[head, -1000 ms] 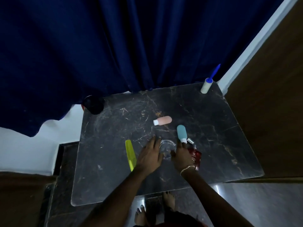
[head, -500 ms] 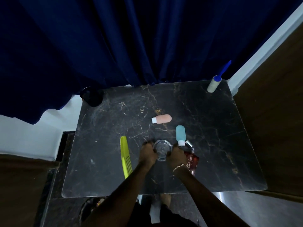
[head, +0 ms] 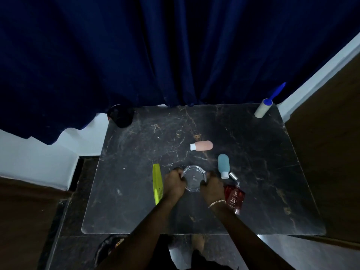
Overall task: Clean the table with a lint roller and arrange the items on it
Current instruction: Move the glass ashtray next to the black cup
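Note:
A clear glass ashtray (head: 193, 178) sits near the middle front of the dark marble table (head: 136, 207). My left hand (head: 174, 183) grips its left rim and my right hand (head: 211, 185) grips its right rim. A yellow-green comb (head: 157, 183) lies left of my left hand. A teal bottle (head: 223, 165) and a pink bottle (head: 201, 145) lie on their sides behind the ashtray. A red perfume bottle (head: 234, 195) lies right of my right wrist. The lint roller (head: 264, 108), with a blue handle, lies at the far right corner.
A black round object (head: 120, 115) sits at the table's far left corner. A dark blue curtain (head: 155, 51) hangs behind the table. A brown wooden panel (head: 331, 152) stands along the right side. Bare feet show below the front edge.
My left hand's fingers have curled from flat on the table onto the ashtray's left rim, and my right hand has closed on the right rim. The camera view has shifted.

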Available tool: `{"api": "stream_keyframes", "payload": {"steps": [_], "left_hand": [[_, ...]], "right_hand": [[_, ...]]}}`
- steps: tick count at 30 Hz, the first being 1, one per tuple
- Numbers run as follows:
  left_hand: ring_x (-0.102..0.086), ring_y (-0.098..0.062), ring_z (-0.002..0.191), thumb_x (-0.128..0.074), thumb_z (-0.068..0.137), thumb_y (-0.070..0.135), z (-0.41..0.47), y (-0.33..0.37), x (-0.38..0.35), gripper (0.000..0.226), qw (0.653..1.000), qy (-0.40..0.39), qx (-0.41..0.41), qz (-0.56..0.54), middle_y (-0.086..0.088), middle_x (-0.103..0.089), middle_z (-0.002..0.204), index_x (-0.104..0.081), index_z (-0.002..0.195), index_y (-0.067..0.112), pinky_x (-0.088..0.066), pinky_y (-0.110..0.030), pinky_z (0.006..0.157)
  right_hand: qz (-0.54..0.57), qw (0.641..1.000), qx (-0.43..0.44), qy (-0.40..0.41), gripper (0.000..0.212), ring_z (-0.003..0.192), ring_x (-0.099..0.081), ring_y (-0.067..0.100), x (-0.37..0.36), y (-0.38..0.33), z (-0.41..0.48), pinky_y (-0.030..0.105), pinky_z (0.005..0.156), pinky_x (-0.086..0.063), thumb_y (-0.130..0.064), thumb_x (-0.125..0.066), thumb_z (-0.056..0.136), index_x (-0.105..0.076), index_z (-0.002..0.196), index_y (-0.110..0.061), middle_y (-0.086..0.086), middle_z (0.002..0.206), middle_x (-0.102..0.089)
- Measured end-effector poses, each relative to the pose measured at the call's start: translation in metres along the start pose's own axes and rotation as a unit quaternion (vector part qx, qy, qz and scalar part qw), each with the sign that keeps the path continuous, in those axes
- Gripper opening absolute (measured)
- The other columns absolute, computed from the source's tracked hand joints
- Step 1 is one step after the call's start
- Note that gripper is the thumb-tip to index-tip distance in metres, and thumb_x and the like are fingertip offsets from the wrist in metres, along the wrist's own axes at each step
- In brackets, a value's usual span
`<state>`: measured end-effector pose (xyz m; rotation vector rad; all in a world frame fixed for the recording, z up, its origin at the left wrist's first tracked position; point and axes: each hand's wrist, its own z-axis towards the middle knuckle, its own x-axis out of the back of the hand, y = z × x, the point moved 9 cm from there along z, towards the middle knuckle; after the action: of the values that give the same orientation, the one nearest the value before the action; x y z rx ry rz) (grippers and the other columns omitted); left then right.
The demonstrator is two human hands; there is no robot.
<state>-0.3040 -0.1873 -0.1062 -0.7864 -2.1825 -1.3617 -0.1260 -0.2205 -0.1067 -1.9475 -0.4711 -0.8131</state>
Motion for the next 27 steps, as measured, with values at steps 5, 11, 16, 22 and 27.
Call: {"api": "stream_keyframes", "payload": {"steps": [5,11,16,22,27], "left_hand": [[-0.071,-0.027,0.092,-0.063,0.082,0.003,0.015,-0.008,0.035,0.012,1.000,0.010,-0.015,-0.011,-0.009,-0.076,0.091,-0.072,0.086,0.010,-0.056,-0.034,0.080],[-0.068,-0.022,0.082,-0.067,0.082,0.004,0.040,-0.028,0.090,0.006,0.999,0.033,-0.021,-0.014,-0.008,-0.076,0.086,-0.069,0.083,0.009,-0.055,-0.031,0.078],[-0.073,-0.028,0.090,-0.067,0.082,0.001,0.061,-0.046,0.132,0.007,0.998,0.051,-0.010,-0.021,-0.013,-0.077,0.091,-0.072,0.084,0.007,-0.052,-0.030,0.080],[-0.072,-0.033,0.099,-0.070,0.082,0.002,0.090,-0.080,0.189,0.013,0.997,0.077,0.008,-0.024,-0.018,-0.077,0.101,-0.073,0.095,0.003,-0.052,-0.034,0.088],[-0.073,-0.035,0.097,-0.069,0.083,-0.002,0.114,-0.112,0.224,0.016,0.996,0.071,0.033,-0.046,-0.022,-0.076,0.101,-0.073,0.098,-0.002,-0.059,-0.042,0.084]], "right_hand": [[-0.001,1.000,0.003,0.009,0.029,0.105,-0.068,0.036,-0.013,-0.036,-0.001,0.035,0.089,-0.054,-0.008,-0.059,0.082,-0.061,0.111,-0.008,0.015,0.109,-0.072],[0.009,0.999,0.022,0.027,0.025,0.100,-0.069,0.038,-0.039,-0.090,0.004,0.030,0.078,-0.051,-0.007,-0.062,0.082,-0.063,0.106,-0.011,0.015,0.102,-0.074],[0.012,0.999,0.037,0.016,0.028,0.103,-0.068,0.039,-0.067,-0.135,0.012,0.034,0.080,-0.053,-0.006,-0.060,0.081,-0.063,0.108,-0.010,0.016,0.105,-0.074],[-0.014,0.997,0.079,-0.002,0.026,0.100,-0.068,0.039,-0.114,-0.198,0.025,0.034,0.078,-0.051,-0.005,-0.061,0.079,-0.063,0.104,-0.009,0.018,0.101,-0.073],[-0.028,0.996,0.068,-0.042,0.029,0.105,-0.067,0.038,-0.158,-0.238,0.039,0.035,0.081,-0.052,-0.008,-0.057,0.080,-0.062,0.108,-0.012,0.018,0.106,-0.072]]}}
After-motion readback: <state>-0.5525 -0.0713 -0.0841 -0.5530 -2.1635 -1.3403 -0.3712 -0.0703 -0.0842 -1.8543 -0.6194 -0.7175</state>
